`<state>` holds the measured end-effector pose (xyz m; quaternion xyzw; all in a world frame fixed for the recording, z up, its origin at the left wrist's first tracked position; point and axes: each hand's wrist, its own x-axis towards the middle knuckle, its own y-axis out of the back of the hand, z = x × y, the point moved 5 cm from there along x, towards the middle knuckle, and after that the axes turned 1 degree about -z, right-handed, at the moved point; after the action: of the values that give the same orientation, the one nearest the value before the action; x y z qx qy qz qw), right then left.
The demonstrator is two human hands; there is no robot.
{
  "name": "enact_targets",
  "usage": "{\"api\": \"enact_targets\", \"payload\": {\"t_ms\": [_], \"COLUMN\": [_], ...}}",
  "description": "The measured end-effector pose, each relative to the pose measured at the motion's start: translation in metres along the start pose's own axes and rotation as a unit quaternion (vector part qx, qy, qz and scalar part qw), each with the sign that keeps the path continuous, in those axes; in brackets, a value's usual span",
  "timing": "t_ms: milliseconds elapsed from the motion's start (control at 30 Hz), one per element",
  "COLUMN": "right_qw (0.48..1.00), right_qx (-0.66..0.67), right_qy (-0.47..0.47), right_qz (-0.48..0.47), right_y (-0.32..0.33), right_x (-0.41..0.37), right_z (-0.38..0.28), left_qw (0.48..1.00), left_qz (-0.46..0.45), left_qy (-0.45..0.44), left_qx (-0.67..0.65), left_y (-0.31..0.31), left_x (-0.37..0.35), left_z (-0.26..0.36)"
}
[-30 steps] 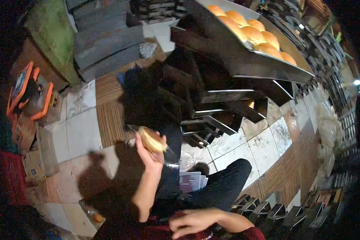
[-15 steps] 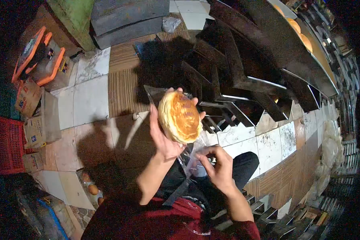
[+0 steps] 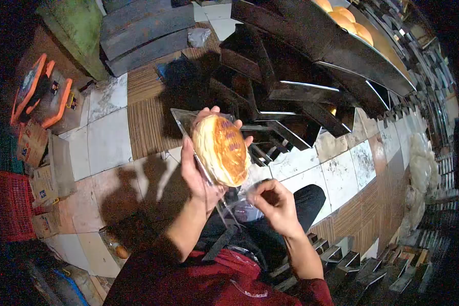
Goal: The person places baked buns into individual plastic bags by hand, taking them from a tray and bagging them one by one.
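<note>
Still bun, seemingly wrapper too, in hands

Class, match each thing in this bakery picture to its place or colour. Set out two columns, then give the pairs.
1 round bun
2 clear plastic bag
3 crate
4 tray of buns

a red, at the left edge
b top right
c held up in the left hand
d pinched by the right hand

Pairs: 1-c, 2-d, 3-a, 4-b
</note>
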<state>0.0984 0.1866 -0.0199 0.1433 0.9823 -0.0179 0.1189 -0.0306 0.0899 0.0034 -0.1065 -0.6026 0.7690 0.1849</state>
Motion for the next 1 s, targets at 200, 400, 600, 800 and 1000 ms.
{"api": "enact_targets", "payload": {"t_ms": [200,400,600,800,1000], "right_qw": [0.866,0.807,0.971,0.993,0.972], "right_qx": [-0.449,-0.173,0.030,-0.114,-0.097], "right_qy": [0.213,0.226,0.210,0.004,-0.033], "right_qz": [-0.048,-0.517,0.108,-0.001,0.210], "right_y": [-0.021,-0.057,0.030,-0.016,-0.025], "right_x": [-0.009,-0.075,0.017,0.013,0.002], "right_z": [-0.012,-0.045,-0.026,0.101,0.124], "left_qw": [0.989,0.979,0.902,0.804,0.636], "left_qz": [0.134,0.196,0.066,-0.494,0.115], "left_qy": [0.062,-0.041,0.425,0.330,0.056], "left_qx": [-0.007,-0.026,-0.042,0.032,0.761], "left_y": [0.032,0.067,0.015,-0.014,0.113], "left_x": [-0.007,0.009,-0.108,-0.127,-0.090], "left_z": [-0.003,0.014,-0.054,0.013,0.044]}}
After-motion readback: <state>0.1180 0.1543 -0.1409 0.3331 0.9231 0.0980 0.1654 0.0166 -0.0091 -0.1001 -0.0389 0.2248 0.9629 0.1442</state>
